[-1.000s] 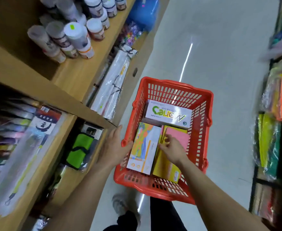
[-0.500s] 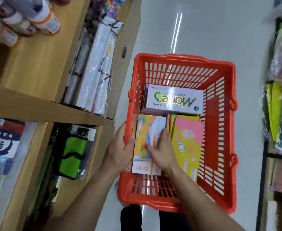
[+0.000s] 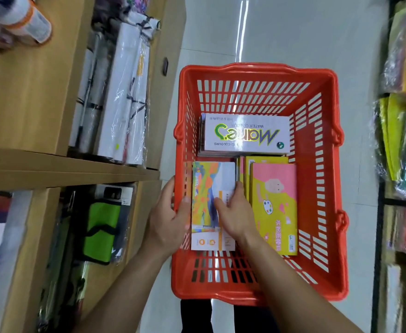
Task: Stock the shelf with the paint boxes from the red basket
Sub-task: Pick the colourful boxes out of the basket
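Observation:
The red basket point(image 3: 257, 68) sits low in the aisle in front of me. Inside it, a white "Marie's" water colour box point(image 3: 245, 135) lies at the far end. A colourful orange-and-blue paint box point(image 3: 205, 188) lies near left, and pink-and-yellow paint boxes point(image 3: 276, 200) are stacked near right. My left hand point(image 3: 167, 215) clasps the basket's left wall, thumb inside against the colourful box. My right hand point(image 3: 233, 212) rests on that box, thumb on its face and fingers curled over its right edge.
A wooden shelf unit point(image 3: 65, 169) runs along the left. It holds wrapped white rolls point(image 3: 122, 92), a green pouch point(image 3: 101, 227) lower down and bottles point(image 3: 21, 18) on top. A rack of coloured packets point(image 3: 403, 140) lines the right. White floor point(image 3: 293, 32) lies beyond the basket.
My view has tilted further down over the basket. My right hand slid left from the yellow boxes onto the colourful box and curled over its right edge. My left hand stayed on the basket's wall.

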